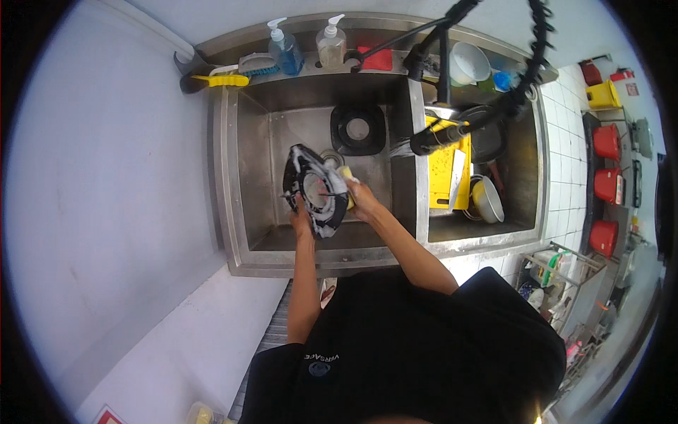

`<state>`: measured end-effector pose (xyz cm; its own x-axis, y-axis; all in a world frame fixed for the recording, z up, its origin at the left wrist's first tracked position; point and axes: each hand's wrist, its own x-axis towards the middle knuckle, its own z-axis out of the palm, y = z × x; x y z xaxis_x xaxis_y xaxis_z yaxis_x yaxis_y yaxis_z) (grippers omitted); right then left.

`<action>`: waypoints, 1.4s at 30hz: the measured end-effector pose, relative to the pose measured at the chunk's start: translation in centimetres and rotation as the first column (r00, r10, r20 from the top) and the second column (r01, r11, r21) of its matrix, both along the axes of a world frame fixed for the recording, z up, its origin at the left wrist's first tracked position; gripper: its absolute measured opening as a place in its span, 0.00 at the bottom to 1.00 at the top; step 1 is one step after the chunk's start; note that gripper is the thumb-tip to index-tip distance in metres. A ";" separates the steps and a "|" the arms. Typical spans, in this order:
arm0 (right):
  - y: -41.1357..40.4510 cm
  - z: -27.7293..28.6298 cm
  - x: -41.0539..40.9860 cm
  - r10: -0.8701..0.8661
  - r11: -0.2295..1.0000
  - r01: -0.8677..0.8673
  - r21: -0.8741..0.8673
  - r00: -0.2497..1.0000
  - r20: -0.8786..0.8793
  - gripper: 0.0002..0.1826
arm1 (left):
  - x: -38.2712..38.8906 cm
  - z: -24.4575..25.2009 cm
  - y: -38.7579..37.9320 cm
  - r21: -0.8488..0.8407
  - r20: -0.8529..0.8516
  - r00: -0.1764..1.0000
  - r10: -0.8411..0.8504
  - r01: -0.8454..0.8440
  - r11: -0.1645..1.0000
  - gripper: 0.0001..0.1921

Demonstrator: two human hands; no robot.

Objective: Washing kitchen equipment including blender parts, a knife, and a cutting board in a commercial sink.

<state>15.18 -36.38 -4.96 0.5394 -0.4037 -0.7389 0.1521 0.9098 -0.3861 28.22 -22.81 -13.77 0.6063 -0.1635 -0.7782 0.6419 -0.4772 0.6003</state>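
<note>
Over the left basin of a steel sink [328, 257], my left hand [301, 218] grips the lower left side of a black ring-shaped piece [335, 208], perhaps a stove burner tray, tilted and covered in white suds. My right hand [364, 200] holds a yellow sponge [347, 174] against its right side. A second black piece [339, 130], squarish with a round central hole, lies on the basin floor near the back. The drain [332, 157] shows partly between the two. Water runs from the black spray faucet head [437, 140] near the divider.
The right basin holds a yellow cutting board [442, 183], a knife [456, 177], a black pan [484, 138] and a metal bowl [488, 199]. Along the back ledge stand two pump bottles [288, 54], brushes [228, 80], a red cloth [377, 58] and a white bowl [469, 63].
</note>
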 end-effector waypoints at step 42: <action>-11.0 -4.8 -1.4 -0.014 0.437 -0.730 -0.525 0.578 -0.816 0.11 | 9.0 -10.2 -5.0 0.636 0.197 0.886 -0.420 0.210 0.742 0.31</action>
